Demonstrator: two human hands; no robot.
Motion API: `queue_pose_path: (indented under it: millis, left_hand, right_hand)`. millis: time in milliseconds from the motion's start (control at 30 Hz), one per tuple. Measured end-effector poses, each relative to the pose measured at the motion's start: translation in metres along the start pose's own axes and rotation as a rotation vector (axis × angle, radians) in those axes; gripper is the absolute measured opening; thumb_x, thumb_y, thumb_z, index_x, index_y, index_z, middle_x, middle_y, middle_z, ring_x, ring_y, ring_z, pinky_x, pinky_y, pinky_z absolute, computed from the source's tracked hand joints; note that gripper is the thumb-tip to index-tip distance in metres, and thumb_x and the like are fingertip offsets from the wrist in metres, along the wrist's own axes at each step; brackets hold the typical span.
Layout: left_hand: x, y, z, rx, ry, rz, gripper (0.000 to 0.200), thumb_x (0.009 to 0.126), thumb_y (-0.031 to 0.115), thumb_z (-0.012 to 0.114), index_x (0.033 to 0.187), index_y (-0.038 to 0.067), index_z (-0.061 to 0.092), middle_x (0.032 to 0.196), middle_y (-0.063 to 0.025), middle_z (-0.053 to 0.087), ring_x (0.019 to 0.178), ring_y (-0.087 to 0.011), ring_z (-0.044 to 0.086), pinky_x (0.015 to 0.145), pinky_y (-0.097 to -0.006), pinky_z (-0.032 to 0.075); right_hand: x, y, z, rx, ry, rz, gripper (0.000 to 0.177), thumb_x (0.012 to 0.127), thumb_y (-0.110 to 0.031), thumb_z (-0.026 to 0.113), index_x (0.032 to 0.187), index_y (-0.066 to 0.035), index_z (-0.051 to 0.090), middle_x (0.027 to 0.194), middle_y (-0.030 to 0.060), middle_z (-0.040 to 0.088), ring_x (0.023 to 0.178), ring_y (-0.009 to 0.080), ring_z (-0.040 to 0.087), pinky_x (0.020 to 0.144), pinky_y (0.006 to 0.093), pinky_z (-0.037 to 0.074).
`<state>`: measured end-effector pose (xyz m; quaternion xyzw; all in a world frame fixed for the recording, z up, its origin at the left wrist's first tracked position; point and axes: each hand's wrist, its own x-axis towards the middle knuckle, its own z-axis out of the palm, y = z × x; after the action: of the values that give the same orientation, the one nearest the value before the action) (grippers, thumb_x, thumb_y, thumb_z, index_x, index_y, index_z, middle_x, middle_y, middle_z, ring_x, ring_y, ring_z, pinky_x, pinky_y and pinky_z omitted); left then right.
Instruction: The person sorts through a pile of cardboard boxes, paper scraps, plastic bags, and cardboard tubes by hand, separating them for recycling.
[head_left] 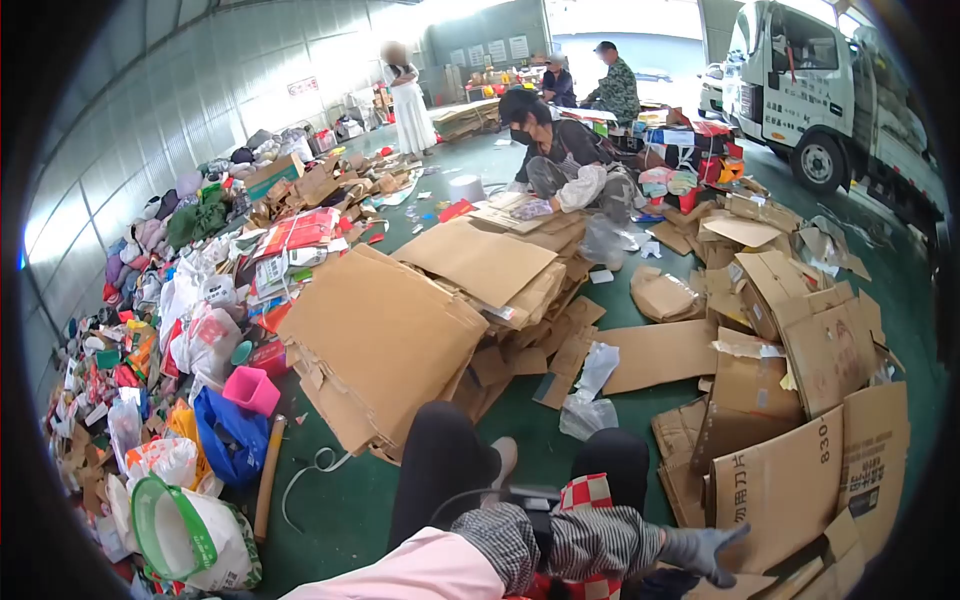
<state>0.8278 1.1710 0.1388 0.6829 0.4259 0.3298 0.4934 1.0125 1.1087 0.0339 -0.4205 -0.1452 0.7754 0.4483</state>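
My left hand, in a grey glove, reaches across to the right with its fingers spread. A black-and-white sleeve cover with a dark band runs along this arm. Right at the fingertips is a brown cardboard sheet with printed characters and a number, leaning in a pile. More flattened cardboard stands beside it and lies below the hand. My right hand is out of view. In front of my knees lies a thick stack of flattened cardboard.
A person crouches behind the stack, handling cardboard. Mixed waste and bags heap up on the left, with a pink bin and a cardboard tube. Other people are farther back. A white truck stands at the right rear.
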Motion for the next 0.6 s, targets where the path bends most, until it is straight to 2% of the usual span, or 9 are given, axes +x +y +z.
queue_pose_path:
  millis: [67, 133, 167, 233, 333, 400, 500, 567, 600]
  left_hand:
    - [0.013, -0.015, 0.011, 0.023, -0.109, -0.083, 0.072, 0.070, 0.037, 0.061, 0.125, 0.000, 0.034, 0.123, -0.0231, 0.042, 0.113, -0.0325, 0.043, 0.090, -0.0354, 0.037]
    - [0.037, -0.037, 0.017, 0.387, -0.185, -0.190, 0.040, 0.069, 0.027, 0.059, 0.100, 0.002, 0.055, 0.101, -0.0204, 0.056, 0.094, -0.0342, 0.053, 0.078, -0.0386, 0.043]
    - [0.043, -0.043, 0.015, 0.380, -0.185, -0.191, 0.040, 0.069, 0.027, 0.059, 0.100, 0.002, 0.055, 0.101, -0.0204, 0.056, 0.094, -0.0342, 0.053, 0.078, -0.0386, 0.043]
    - [0.053, -0.055, 0.010, 0.288, 0.119, -0.183, 0.020, 0.070, 0.021, 0.054, 0.077, 0.004, 0.059, 0.078, -0.0168, 0.060, 0.076, -0.0341, 0.057, 0.066, -0.0418, 0.044]
    - [0.072, -0.066, -0.003, 0.317, 0.202, -0.260, 0.020, 0.072, 0.023, 0.052, 0.077, 0.005, 0.059, 0.074, -0.0173, 0.059, 0.072, -0.0341, 0.058, 0.064, -0.0418, 0.044]
    - [0.071, -0.063, -0.008, 0.230, 0.164, -0.283, 0.020, 0.072, 0.023, 0.052, 0.076, 0.005, 0.059, 0.074, -0.0174, 0.059, 0.072, -0.0341, 0.057, 0.064, -0.0419, 0.044]
    - [0.066, -0.048, -0.012, 0.126, 0.095, -0.308, 0.020, 0.074, 0.024, 0.050, 0.077, 0.006, 0.057, 0.075, -0.0174, 0.058, 0.073, -0.0342, 0.057, 0.065, -0.0417, 0.044]
    - [0.065, -0.038, -0.006, 0.264, 0.056, -0.234, 0.022, 0.076, 0.027, 0.049, 0.082, 0.007, 0.056, 0.080, -0.0157, 0.059, 0.074, -0.0323, 0.057, 0.065, -0.0403, 0.045]
    - [0.061, -0.041, -0.008, 0.310, 0.030, -0.078, 0.029, 0.078, 0.031, 0.052, 0.092, 0.006, 0.056, 0.085, -0.0158, 0.059, 0.082, -0.0299, 0.057, 0.071, -0.0355, 0.045]
  right_hand:
    - [0.000, -0.002, 0.001, -0.023, 0.029, 0.001, 0.059, 0.083, -0.041, 0.047, 0.123, 0.001, 0.034, 0.114, 0.0182, 0.048, 0.099, 0.0353, 0.047, 0.087, 0.0498, 0.036]
    - [-0.001, -0.005, 0.000, -0.044, 0.052, 0.005, 0.060, 0.083, -0.042, 0.047, 0.123, 0.001, 0.034, 0.114, 0.0183, 0.048, 0.100, 0.0350, 0.047, 0.088, 0.0495, 0.035]
    - [-0.001, -0.007, 0.000, -0.056, 0.062, 0.007, 0.061, 0.083, -0.042, 0.047, 0.123, 0.001, 0.034, 0.114, 0.0184, 0.048, 0.101, 0.0349, 0.047, 0.089, 0.0493, 0.035]
    - [0.001, -0.008, 0.005, -0.067, 0.075, 0.013, 0.062, 0.083, -0.042, 0.047, 0.124, 0.002, 0.033, 0.115, 0.0186, 0.047, 0.102, 0.0346, 0.046, 0.090, 0.0490, 0.035]
    - [0.005, -0.008, 0.010, -0.088, 0.079, 0.013, 0.063, 0.083, -0.043, 0.047, 0.124, 0.002, 0.033, 0.115, 0.0188, 0.047, 0.104, 0.0341, 0.046, 0.091, 0.0486, 0.034]
    - [0.008, -0.005, 0.010, -0.091, 0.082, 0.013, 0.064, 0.083, -0.043, 0.047, 0.125, 0.003, 0.032, 0.116, 0.0189, 0.047, 0.105, 0.0338, 0.045, 0.092, 0.0483, 0.034]
    - [0.016, 0.002, -0.014, -0.108, 0.202, -0.010, 0.060, 0.080, -0.041, 0.052, 0.120, 0.002, 0.037, 0.109, 0.0162, 0.049, 0.097, 0.0299, 0.048, 0.084, 0.0432, 0.037]
    - [0.023, 0.010, -0.051, -0.118, 0.315, -0.045, 0.058, 0.078, -0.039, 0.055, 0.116, 0.001, 0.040, 0.104, 0.0143, 0.051, 0.092, 0.0272, 0.049, 0.079, 0.0398, 0.038]
    - [0.018, 0.017, -0.078, -0.115, 0.406, -0.071, 0.057, 0.077, -0.038, 0.057, 0.115, 0.001, 0.042, 0.101, 0.0134, 0.052, 0.090, 0.0259, 0.050, 0.076, 0.0381, 0.039]
